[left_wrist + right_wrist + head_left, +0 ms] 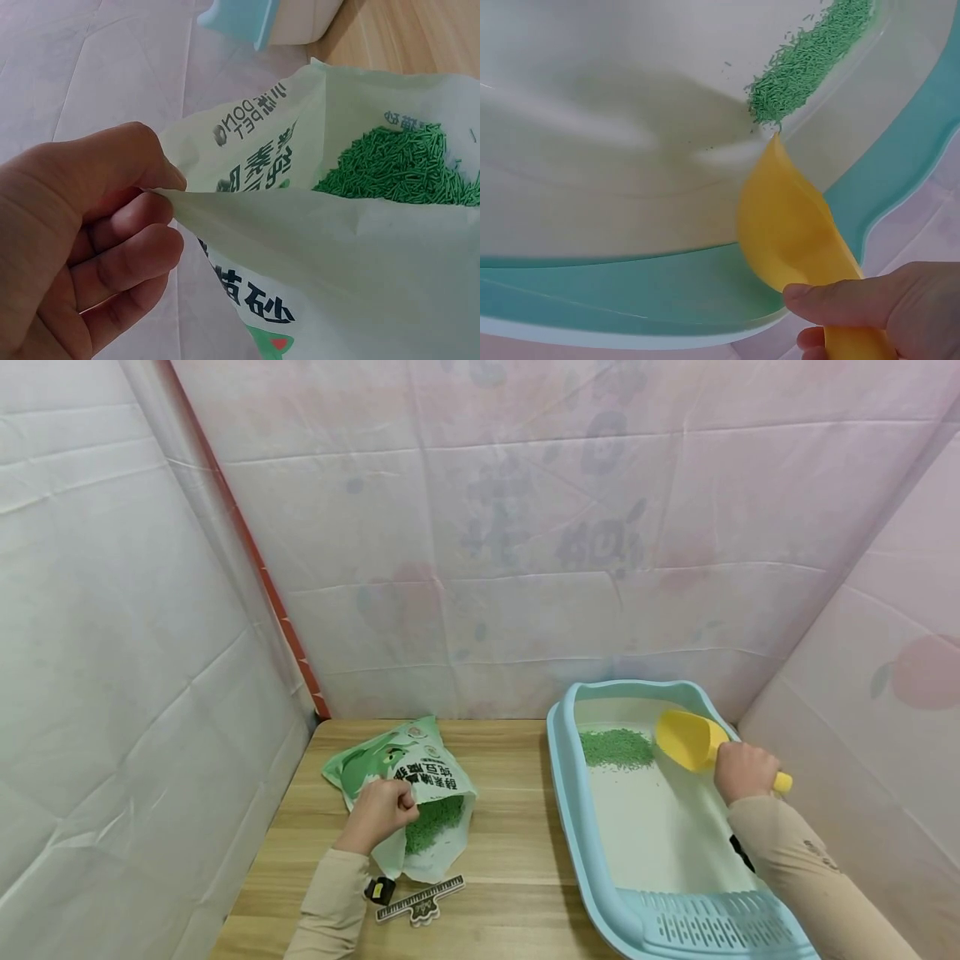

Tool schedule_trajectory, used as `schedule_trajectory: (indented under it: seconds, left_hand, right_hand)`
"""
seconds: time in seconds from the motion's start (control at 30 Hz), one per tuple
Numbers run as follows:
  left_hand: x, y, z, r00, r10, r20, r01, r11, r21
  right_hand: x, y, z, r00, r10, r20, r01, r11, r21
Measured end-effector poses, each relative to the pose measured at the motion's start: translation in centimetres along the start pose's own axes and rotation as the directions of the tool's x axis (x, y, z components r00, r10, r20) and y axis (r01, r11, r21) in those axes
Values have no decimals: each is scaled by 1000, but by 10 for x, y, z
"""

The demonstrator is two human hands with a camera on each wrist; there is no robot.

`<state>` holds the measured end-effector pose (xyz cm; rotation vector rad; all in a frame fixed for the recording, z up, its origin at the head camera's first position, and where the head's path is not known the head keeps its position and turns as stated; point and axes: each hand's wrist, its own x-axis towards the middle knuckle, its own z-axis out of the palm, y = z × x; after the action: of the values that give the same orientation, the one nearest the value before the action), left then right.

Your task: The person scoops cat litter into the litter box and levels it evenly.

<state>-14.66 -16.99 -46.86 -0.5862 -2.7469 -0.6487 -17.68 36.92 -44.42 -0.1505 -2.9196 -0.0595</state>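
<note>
My left hand (381, 814) pinches the rim of an opened cat litter bag (337, 247) between thumb and forefinger. Green litter pellets (397, 165) show inside its mouth, and the bag lies tilted on the table. My right hand (746, 771) grips the handle of a yellow scoop (686, 741) over the right side of a blue and white litter box (558, 777). In the right wrist view the scoop (791, 217) points toward a heap of green pellets (810, 67) on the box floor. That heap lies against the far end of the box.
A ruler-like clip (420, 902) with black and white markings lies on the wooden table (510, 827) in front of the bag. The box has a slotted blue grate (712, 927) at its near end. Pale fabric walls (510, 635) enclose the back and sides.
</note>
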Motion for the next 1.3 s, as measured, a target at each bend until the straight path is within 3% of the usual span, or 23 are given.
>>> schedule_trajectory:
  seconds: [0.33,0.57,1.3]
  left_hand:
    - [-1,-2,2,1000,6,-2,-6,1000,-7]
    - [-2,-2,1,1000,8,0,-8,1000,-6]
    - [0,-4,3,999,25,-26,-25,1000,-4]
  right_hand:
    - [-7,1,4,1000,-9,-27,9,1000,-2]
    - [-9,1,2,999,-21,27,21,1000,7]
    - [-31,-6,-8,998,-29,59,20,989,144]
